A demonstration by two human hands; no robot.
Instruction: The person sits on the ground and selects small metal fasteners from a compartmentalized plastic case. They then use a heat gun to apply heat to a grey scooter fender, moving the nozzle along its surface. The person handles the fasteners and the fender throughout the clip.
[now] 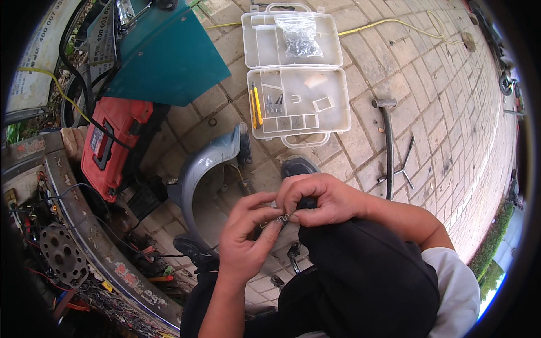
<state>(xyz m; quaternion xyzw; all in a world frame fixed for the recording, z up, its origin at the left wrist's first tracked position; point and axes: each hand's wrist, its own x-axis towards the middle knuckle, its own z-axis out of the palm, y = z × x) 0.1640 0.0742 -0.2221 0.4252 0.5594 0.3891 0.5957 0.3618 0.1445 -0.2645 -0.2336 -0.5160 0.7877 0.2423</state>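
Observation:
My hands meet above my lap. A small wavy metal wire piece (283, 218) is pinched between the thumb and fingers of my left hand (246, 239). The fingertips of my right hand (324, 200) are closed around a small black object (307, 203), mostly covered by the fingers, right beside the wire. Its kind I cannot make out. Just left of my hands stands a curved grey plastic fender (197, 169), shaped like a scooter mudguard, on the paving by my feet.
Ahead lies an open clear plastic case (332, 107) with yellow cutters (257, 104), small metal bits and a bag of wire pieces (298, 36). A hammer (387, 141) and a three-armed wrench (403, 169) lie at right. A red toolbox (112, 146) and a cluttered bin (96, 236) stand left.

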